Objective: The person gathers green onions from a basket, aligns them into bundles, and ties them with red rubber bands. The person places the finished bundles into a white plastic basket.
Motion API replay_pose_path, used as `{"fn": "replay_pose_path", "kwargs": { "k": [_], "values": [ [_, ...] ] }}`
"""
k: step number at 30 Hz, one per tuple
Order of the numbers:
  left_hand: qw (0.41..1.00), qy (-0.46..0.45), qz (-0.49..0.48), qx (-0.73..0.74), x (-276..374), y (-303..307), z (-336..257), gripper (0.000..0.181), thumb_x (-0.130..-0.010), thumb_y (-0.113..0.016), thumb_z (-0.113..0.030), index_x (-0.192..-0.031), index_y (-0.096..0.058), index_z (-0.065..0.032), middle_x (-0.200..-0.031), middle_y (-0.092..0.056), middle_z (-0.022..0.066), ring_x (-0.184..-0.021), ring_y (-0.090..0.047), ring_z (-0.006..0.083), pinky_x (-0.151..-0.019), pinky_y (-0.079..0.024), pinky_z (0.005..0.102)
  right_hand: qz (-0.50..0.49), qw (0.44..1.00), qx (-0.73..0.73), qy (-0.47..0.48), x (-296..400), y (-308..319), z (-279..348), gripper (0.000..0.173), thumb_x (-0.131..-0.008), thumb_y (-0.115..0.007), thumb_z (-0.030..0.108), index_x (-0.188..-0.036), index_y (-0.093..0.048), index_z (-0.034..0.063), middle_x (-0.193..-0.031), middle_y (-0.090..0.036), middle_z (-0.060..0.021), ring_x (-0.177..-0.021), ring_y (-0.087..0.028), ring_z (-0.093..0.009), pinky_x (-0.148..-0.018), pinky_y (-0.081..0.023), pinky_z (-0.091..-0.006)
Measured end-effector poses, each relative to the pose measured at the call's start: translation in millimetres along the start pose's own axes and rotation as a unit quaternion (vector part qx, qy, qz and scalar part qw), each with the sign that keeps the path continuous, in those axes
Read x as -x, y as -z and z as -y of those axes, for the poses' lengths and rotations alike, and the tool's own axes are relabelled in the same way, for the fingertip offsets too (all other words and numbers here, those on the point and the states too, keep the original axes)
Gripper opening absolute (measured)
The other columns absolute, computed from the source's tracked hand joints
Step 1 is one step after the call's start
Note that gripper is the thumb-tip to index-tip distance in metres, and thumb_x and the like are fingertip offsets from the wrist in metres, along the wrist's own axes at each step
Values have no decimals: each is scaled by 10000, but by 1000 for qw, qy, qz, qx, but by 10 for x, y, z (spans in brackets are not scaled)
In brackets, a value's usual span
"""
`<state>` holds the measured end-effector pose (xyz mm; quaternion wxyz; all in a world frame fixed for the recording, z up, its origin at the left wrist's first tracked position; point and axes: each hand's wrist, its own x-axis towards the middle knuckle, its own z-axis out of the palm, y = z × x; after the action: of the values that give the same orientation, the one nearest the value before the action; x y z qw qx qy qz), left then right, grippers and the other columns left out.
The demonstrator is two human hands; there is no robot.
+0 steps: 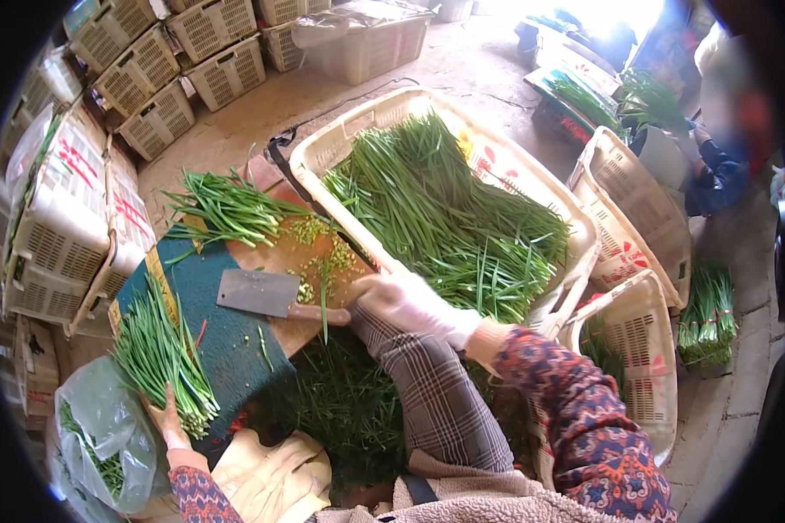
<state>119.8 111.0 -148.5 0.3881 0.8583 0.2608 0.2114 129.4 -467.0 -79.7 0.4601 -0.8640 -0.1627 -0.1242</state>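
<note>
My left hand holds a bundle of garlic chives near its pale cut ends, at the left edge of a blue-green covered board. My right hand, in a white glove and blurred, is over my knee by the near rim of a large plastic crate; its fingers cannot be made out clearly. Just left of it lies a cleaver, its wooden handle pointing toward that hand. A second pile of chives rests at the board's far side, beside chopped pale bits.
Long chives fill much of the large crate. A plastic bag stands at lower left. Loose greens lie below the board. Stacked crates line the back left. Tied bundles and another person's sleeve are at right.
</note>
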Motion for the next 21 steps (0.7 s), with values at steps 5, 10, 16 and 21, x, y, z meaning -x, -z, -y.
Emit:
{"fn": "replay_pose_path", "kwargs": {
  "k": [5,10,16,21],
  "values": [
    [998,26,-47,-15,-314,296,55,996,-812,-737,-391,-1487,-118,1,-1514,-219,216,-1381,-264,282,-1129,-206,369,-60,975,44,-207,-367,845,-828,358,-848,-664,292,-1112,-644,52,-877,-692,-149,-781,-672,-247,-723,-532,-330],
    [993,-84,-36,-80,40,371,-807,863,-858,-687,-349,-1505,-160,-126,-1469,-315,221,-1335,-347,311,-1116,-221,446,-118,958,169,-201,-1500,614,-1835,776,-766,-700,473,-1339,-441,19,-1202,-571,-234,-1126,-553,-330,-941,-453,-396],
    [972,-162,11,-169,579,166,-1423,845,-856,-652,-257,-1512,-137,-120,-1445,-361,189,-1339,-346,317,-1114,-215,496,-143,858,346,-351,-2740,98,-2417,1081,-720,-694,583,-1517,-107,149,-1353,-429,-217,-1203,-461,-412,-1018,-322,-569],
    [972,-167,44,-158,608,-79,-1622,834,-856,-647,-298,-1504,-162,-98,-1433,-385,187,-1338,-351,316,-1105,-230,497,-84,905,264,-324,-2700,287,-2788,1047,-652,-761,349,-1480,-190,58,-1146,-573,-219,-1068,-588,-350,-915,-473,-414]
  ]
}}
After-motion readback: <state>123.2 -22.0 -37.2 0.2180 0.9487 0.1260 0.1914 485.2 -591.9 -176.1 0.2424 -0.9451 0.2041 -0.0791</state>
